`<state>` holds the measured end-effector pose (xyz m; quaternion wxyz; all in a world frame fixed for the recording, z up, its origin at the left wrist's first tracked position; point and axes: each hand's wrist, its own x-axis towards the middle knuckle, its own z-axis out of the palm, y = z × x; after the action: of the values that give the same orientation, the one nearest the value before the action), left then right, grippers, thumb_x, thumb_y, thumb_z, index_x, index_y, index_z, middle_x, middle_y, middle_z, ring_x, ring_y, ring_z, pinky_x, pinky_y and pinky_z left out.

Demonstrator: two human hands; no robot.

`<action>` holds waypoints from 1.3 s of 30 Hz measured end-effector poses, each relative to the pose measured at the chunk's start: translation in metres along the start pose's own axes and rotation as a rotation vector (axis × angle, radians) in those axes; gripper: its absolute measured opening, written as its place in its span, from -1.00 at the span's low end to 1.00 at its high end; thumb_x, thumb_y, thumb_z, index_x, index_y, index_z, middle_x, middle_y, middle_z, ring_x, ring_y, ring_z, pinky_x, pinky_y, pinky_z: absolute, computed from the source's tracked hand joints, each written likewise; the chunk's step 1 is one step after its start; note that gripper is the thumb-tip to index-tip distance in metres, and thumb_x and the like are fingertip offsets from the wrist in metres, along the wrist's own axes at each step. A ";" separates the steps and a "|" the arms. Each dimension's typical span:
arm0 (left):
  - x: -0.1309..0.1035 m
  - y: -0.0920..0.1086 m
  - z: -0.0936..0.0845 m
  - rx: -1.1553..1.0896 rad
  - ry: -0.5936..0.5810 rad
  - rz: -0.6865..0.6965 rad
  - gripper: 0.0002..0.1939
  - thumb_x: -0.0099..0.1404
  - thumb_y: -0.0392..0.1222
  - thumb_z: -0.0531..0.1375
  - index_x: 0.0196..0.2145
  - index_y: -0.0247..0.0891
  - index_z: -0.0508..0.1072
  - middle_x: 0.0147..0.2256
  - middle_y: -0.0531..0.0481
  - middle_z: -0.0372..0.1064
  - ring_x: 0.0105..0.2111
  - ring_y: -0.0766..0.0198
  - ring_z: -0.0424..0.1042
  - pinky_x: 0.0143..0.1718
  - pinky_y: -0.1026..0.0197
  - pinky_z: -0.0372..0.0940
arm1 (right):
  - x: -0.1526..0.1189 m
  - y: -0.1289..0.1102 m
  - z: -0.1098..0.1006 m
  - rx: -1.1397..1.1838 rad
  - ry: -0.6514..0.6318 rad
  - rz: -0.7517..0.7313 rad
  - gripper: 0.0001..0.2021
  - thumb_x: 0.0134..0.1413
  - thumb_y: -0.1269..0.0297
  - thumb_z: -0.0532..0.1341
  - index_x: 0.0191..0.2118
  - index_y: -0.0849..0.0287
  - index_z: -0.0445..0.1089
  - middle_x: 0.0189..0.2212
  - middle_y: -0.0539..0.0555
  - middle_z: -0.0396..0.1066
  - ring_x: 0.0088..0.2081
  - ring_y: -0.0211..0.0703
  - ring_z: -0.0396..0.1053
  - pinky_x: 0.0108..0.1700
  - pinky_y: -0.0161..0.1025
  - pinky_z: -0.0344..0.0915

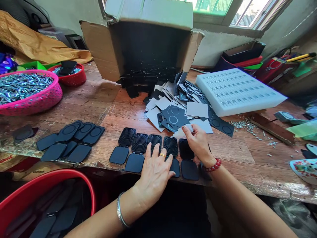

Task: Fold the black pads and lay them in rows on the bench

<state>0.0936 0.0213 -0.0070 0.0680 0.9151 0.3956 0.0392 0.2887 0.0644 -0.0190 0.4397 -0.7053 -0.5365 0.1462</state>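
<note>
A row of opened black hinged cases (126, 136) lies along the table's front edge, with round ridged patterns in several upper halves. My left hand (156, 168) rests palm down on the middle cases, fingers spread, holding nothing. Above the right part of the row, my right hand (198, 140) pinches a small whitish piece (180, 133) between thumb and fingers. Just beyond it lies a loose heap of grey and black cards (173, 116), some with ring marks. To the left, more black cases (79, 153) are piled on the table.
A large open cardboard box (99, 49) stands at the back. On the left are a pink basket (47, 96) of metal parts and a red basket (79, 77). A white foam tray (237, 87) lies right. A red tub (90, 185) of black cases sits below the edge.
</note>
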 end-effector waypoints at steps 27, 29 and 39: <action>0.002 0.001 -0.001 0.039 -0.026 0.004 -0.48 0.26 0.10 0.28 0.10 -0.19 0.48 0.09 -0.23 0.41 0.20 -0.21 0.23 0.24 -0.32 0.03 | -0.002 -0.017 0.015 -0.162 -0.044 -0.322 -0.70 0.19 0.18 0.13 -0.51 0.03 0.02 -0.54 -0.01 0.17 -0.45 -0.13 0.12 -0.35 -0.19 0.07; 0.002 0.001 -0.001 0.043 -0.017 0.005 -0.48 0.25 0.09 0.28 0.09 -0.19 0.48 0.09 -0.23 0.41 0.20 -0.21 0.23 0.24 -0.32 0.03 | 0.002 -0.015 0.012 -0.178 -0.022 -0.318 -0.70 0.18 0.17 0.13 -0.51 0.03 0.02 -0.54 -0.02 0.17 -0.44 -0.12 0.11 -0.35 -0.19 0.06; 0.001 0.001 -0.003 -0.017 -0.043 -0.001 -0.48 0.25 0.07 0.29 0.10 -0.20 0.46 0.13 -0.23 0.37 0.24 -0.23 0.18 0.27 -0.34 -0.01 | -0.005 0.006 -0.019 -0.029 0.023 -0.035 -0.63 0.10 0.05 0.19 -0.59 0.06 0.07 -0.65 -0.11 0.05 -0.56 -0.24 0.03 -0.46 -0.22 -0.03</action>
<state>0.0949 0.0217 -0.0043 0.0844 0.9149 0.3941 0.0230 0.3035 0.0512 -0.0138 0.4382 -0.7037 -0.5456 0.1226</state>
